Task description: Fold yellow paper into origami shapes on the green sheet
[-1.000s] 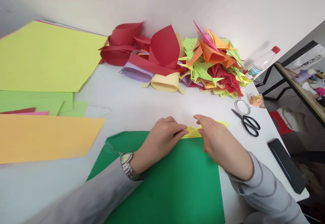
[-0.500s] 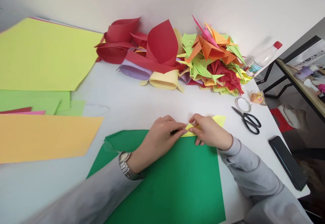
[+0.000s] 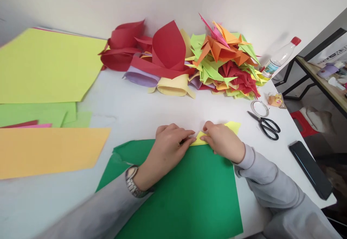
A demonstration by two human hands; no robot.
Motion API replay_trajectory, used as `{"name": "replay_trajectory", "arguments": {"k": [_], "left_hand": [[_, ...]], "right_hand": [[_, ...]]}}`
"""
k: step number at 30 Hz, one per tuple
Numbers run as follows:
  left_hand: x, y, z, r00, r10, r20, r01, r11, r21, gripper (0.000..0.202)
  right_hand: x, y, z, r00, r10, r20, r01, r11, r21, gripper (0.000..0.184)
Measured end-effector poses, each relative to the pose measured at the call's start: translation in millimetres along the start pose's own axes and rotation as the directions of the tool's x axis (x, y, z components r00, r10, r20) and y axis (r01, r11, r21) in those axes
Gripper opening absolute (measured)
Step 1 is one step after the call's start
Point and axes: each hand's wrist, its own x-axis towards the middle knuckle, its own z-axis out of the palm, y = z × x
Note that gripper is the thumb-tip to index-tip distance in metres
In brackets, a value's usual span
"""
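Observation:
A small folded yellow paper (image 3: 233, 126) lies at the far edge of a large green sheet (image 3: 187, 192) on the white table (image 3: 141, 109). My left hand (image 3: 168, 148), with a watch on the wrist, presses its fingertips together on the left end of the yellow paper. Curled over the paper's middle, my right hand (image 3: 223, 141) pinches it with thumb and fingers. Most of the paper is hidden under both hands; only a tip at the right and a strip between the hands show.
A heap of folded paper cranes (image 3: 227, 64) and curled red, purple and cream sheets (image 3: 162, 56) lies along the wall. Large yellow-green (image 3: 46, 65) and orange (image 3: 48, 150) sheets lie left. Scissors (image 3: 264, 125), a tape roll (image 3: 259, 108), a black phone (image 3: 310, 168) and a bottle (image 3: 280, 56) sit right.
My right hand has drawn in from a flatter reach to a curled pinch over the yellow paper. My left hand stays pressed on the left end. The view shifted slightly.

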Motion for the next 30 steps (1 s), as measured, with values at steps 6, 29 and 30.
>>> {"name": "replay_trajectory", "arguments": {"k": [6, 29, 30], "left_hand": [[-10.8, 6.4, 2.6, 0.998, 0.020, -0.057, -0.006, 0.971, 0.241, 0.025], [-55.2, 55.3, 35.0, 0.936, 0.335, -0.109, -0.209, 0.776, 0.596, 0.046], [-56.0, 55.8, 35.6, 0.939, 0.324, -0.111, -0.201, 0.783, 0.588, 0.048]], "right_hand": [[-0.6, -2.8, 3.3, 0.999, -0.005, -0.044, -0.002, 0.990, -0.140, 0.022], [-3.2, -7.1, 4.6, 0.996, 0.041, -0.078, -0.058, 0.972, -0.229, 0.017], [-2.8, -6.9, 4.8, 0.996, 0.043, -0.075, -0.059, 0.970, -0.235, 0.017]]}}
